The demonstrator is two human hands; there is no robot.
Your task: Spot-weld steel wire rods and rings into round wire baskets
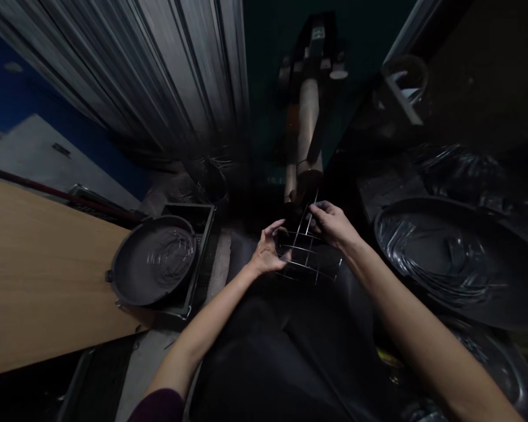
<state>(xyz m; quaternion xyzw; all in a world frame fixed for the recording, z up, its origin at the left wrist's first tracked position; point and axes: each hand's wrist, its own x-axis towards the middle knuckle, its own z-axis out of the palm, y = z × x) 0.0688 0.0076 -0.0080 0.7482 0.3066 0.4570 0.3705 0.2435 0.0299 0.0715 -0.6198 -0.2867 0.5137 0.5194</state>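
Wire frame (pixel 308 252) held near the end of a machine arm (pixel 308 117)

A ribbed grey panel (pixel 180 64) fills the upper left, with a wooden board (pixel 48 275) below it. To the right sits a large dark pan (pixel 440 249) with loose wires (pixel 400 249) in it; to the left, a smaller round pan (pixel 134 261) rests on a dark crate (pixel 209 225). The frame is between the two pans, in front of the person's dark clothing. The left hand (pixel 266 252) curves around its left end, thumb and fingers parted; how firmly they grip, I cannot tell. The right hand (pixel 332 224) has its fingers pinching a straight wire (pixel 308 223) at the frame's far side.
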